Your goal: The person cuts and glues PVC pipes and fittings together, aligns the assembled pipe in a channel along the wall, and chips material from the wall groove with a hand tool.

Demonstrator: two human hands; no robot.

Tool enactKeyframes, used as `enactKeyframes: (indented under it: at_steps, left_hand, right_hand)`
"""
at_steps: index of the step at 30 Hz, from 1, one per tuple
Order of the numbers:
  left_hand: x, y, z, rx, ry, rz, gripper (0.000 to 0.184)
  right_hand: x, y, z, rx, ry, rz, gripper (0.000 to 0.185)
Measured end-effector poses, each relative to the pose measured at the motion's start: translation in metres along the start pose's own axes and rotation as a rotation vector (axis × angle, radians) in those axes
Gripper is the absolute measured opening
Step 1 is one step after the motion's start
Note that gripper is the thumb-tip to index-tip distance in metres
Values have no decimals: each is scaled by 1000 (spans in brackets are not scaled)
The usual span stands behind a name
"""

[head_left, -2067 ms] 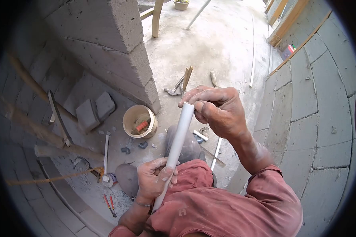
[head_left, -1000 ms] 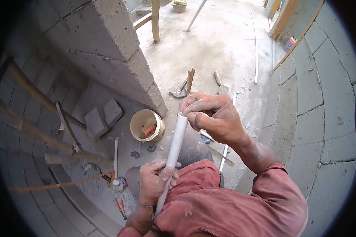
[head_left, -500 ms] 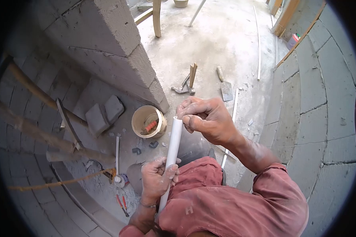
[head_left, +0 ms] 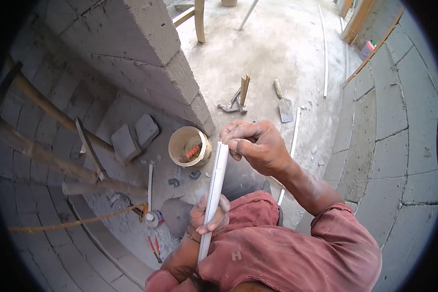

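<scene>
A white plastic pipe (head_left: 217,177) with a dark line along its side slants up in front of my red shirt. My left hand (head_left: 221,218) is wrapped round its lower part. At the pipe's upper end is my right hand (head_left: 256,144), thumb and fingers pinched together beside the rim. Whatever those fingertips hold, if anything, is too small to make out. Just left of the pipe stands a pale bucket (head_left: 207,155) with a red-orange object (head_left: 192,152) inside. Dark elbow fittings (head_left: 194,174) lie on the floor below the bucket.
Ahead on the floor lie a hammer (head_left: 242,109) and a trowel (head_left: 286,111). Red-handled pliers (head_left: 154,247) and a small can (head_left: 153,219) are at lower left. Wooden poles (head_left: 44,155) cross the left side. A block wall (head_left: 374,160) rises at right.
The pipe has turned in my left hand's grip, bringing its dark line into view, and that hand has rolled round with it. My right hand stays pinched at the top end.
</scene>
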State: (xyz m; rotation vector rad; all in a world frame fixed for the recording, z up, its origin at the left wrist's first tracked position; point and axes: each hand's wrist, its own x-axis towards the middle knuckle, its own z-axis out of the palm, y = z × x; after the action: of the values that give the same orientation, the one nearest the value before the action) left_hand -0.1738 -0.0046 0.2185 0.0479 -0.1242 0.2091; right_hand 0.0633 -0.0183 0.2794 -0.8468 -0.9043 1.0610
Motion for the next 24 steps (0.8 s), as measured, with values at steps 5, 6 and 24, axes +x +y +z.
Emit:
enactKeyframes:
  at_steps: [5,6,24]
  left_hand:
    - [11,7,42,911,547,247,58]
    - [6,8,40,1027,510,134,61]
    - [25,-36,-9,-529,-451,-86,61]
  right_hand:
    - [-1,-1,-9,-54,10,80,14]
    - [-3,3,-11,-79,-19,36,14]
    - [-3,24,-8,465,-186,-101,18]
